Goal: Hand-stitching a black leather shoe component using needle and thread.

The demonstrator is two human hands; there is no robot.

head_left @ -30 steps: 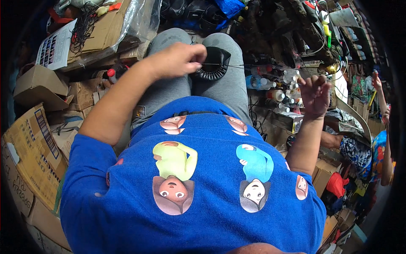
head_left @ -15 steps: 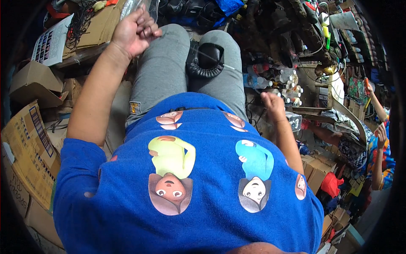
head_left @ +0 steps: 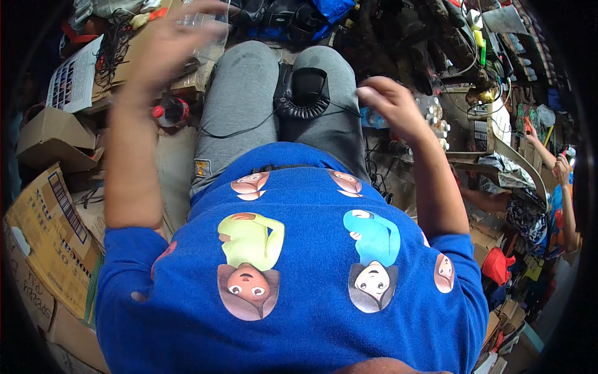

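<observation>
I sit with a round black padded earcup (head_left: 306,93) resting on my grey trousers (head_left: 240,106) between the knees. A thin black cable (head_left: 237,132) runs from it across my left thigh, and another stretch leads toward my right hand (head_left: 386,103). That hand hovers over my right knee with its fingers curled, apparently pinching the cable end. My left hand (head_left: 168,43) is raised at the upper left and blurred by motion, next to a clear plastic bag (head_left: 208,19). Whether it holds anything is not visible.
Cardboard boxes (head_left: 43,212) are stacked along my left side, with a red-capped bottle (head_left: 168,112) by my left knee. Tangled cables, tools and small bottles (head_left: 433,121) crowd the right. Another person (head_left: 548,187) works at the far right near a red bag (head_left: 498,265).
My left hand left the earcup and swung up and left toward the plastic bag. My right hand came down from the right shelf and moved in to my right knee.
</observation>
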